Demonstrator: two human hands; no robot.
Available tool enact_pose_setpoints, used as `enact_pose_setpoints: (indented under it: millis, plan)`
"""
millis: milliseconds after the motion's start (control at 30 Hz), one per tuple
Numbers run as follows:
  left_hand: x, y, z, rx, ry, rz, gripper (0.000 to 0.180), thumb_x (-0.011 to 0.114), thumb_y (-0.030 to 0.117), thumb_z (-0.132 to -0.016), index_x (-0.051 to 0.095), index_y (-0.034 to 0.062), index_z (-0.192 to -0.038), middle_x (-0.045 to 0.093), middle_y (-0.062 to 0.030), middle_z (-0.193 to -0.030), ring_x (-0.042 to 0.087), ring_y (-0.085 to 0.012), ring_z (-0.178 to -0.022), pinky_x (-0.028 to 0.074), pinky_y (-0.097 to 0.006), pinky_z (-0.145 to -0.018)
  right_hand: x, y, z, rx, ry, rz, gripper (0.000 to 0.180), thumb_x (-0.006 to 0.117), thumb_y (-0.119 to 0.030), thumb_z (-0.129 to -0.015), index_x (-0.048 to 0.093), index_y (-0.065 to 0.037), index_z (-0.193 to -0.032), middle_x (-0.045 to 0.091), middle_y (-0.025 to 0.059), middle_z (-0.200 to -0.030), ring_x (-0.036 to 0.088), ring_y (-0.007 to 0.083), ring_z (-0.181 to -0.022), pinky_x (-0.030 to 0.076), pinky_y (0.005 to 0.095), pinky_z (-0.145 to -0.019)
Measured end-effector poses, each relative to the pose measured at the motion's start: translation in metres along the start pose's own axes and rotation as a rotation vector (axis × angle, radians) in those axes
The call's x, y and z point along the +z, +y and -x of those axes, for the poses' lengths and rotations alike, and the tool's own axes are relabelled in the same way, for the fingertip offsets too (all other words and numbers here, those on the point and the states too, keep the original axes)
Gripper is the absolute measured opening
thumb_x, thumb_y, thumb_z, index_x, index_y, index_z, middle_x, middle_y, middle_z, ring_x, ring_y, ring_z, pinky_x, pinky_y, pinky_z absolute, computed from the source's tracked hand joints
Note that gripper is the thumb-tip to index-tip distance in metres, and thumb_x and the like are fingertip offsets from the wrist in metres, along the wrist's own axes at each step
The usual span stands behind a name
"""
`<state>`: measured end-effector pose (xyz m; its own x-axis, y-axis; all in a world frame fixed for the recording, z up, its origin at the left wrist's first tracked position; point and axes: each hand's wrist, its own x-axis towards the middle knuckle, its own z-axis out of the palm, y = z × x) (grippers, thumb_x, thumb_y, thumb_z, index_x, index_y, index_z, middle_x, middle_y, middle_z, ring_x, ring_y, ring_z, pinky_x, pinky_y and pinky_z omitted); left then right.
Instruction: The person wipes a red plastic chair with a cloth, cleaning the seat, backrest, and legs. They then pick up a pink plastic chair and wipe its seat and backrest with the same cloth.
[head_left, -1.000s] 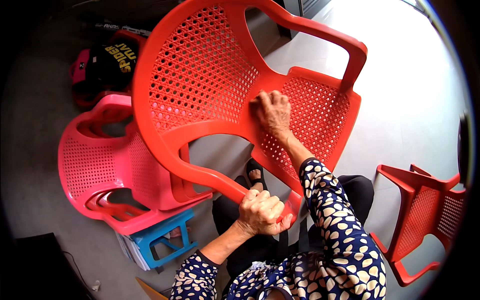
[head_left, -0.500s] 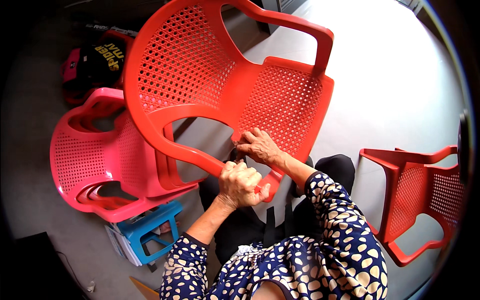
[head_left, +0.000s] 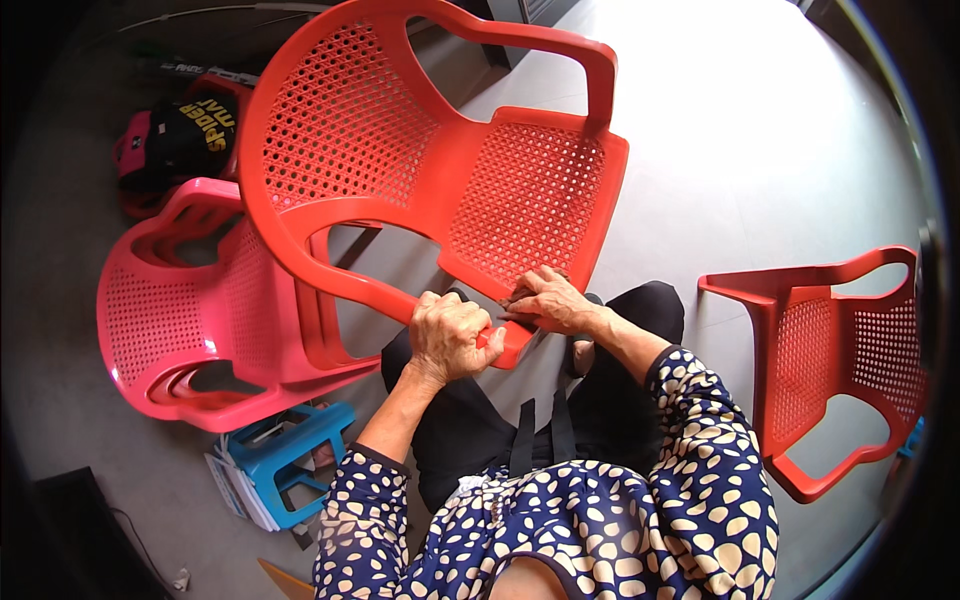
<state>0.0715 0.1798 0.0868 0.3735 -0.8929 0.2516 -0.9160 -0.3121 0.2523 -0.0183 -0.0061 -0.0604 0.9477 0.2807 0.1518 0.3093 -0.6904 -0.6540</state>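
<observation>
Hands met at the near front corner of a red plastic armchair (head_left: 430, 170), which was tipped on its side above the person's lap, its perforated back to the left and its seat to the right. The left hand (head_left: 447, 338) was clenched around the chair's front edge where the lower armrest joined the seat. The right hand (head_left: 548, 300), just beside it, lay fingers-down on the seat's near edge, pressing a small dark scrap against the plastic; whether it gripped that scrap could not be told. To the left stood a stack of pink chairs (head_left: 190, 310), and a blue stool (head_left: 290, 455) sat near them on the grey floor (head_left: 760, 160). A second red chair (head_left: 830, 360) stood well apart on the right.
</observation>
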Motion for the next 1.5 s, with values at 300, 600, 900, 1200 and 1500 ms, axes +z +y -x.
enact_pose_setpoints:
  millis: [300, 600, 900, 1200, 1500]
  plan:
    - [-0.002, 0.001, 0.003, -0.031, 0.014, 0.001, 0.011, 0.063, 0.023, -0.068, 0.062, 0.0131, -0.07, 0.059, -0.0001, -0.066, 0.055, -0.0204, -0.062, 0.038, -0.036, -0.062, -0.026, 0.059, 0.035, 1.084, 0.577, 0.048, 0.036, 0.05, -0.019, -0.087, 0.054, -0.013, -0.121, 0.054, 0.0286, -0.112, 0.057, 0.0448, -0.092, 0.047, 0.051, -0.082]
    - [-0.001, 0.003, 0.003, -0.026, 0.068, -0.063, 0.024, 0.059, 0.024, -0.07, 0.064, 0.0122, -0.09, 0.063, -0.0014, -0.084, 0.056, -0.0225, -0.084, 0.04, -0.039, -0.075, 0.163, 0.043, 0.077, 1.31, 0.709, -0.739, 0.019, 0.057, -0.022, -0.088, 0.055, -0.005, -0.098, 0.061, 0.013, -0.077, 0.057, 0.0234, -0.06, 0.045, 0.0426, -0.052]
    - [-0.005, 0.012, 0.001, -0.101, 0.183, -0.206, 0.049, 0.058, 0.028, -0.075, 0.055, 0.0131, -0.122, 0.05, -0.0093, -0.118, 0.045, -0.0296, -0.108, 0.032, -0.046, -0.097, -0.013, -0.117, 0.011, 0.691, 0.652, -0.51, 0.041, 0.057, -0.003, -0.078, 0.055, -0.005, -0.119, 0.056, 0.0206, -0.106, 0.054, 0.0371, -0.103, 0.045, 0.0399, -0.089]
    - [0.025, 0.016, 0.062, -1.357, 0.924, 1.252, 0.047, 0.041, 0.042, -0.099, 0.045, 0.0031, -0.125, 0.053, -0.0102, -0.122, 0.049, -0.021, -0.113, 0.036, -0.036, -0.101, -0.061, -0.145, -0.03, 0.022, 0.365, -0.172, 0.044, 0.072, -0.008, -0.072, 0.064, -0.016, -0.115, 0.053, 0.0148, -0.112, 0.051, 0.0346, -0.101, 0.047, 0.0426, -0.085]
    - [0.009, 0.05, 0.039, -0.848, 0.637, 2.184, 0.087, 0.031, 0.079, -0.083, 0.02, 0.0229, -0.148, 0.028, -0.0046, -0.151, 0.032, -0.0261, -0.137, 0.031, -0.051, -0.108, -0.048, -0.137, -0.117, -0.072, 0.253, -0.148, 0.038, 0.067, -0.014, -0.077, 0.062, -0.013, -0.115, 0.051, 0.018, -0.112, 0.05, 0.0369, -0.104, 0.045, 0.0441, -0.086]
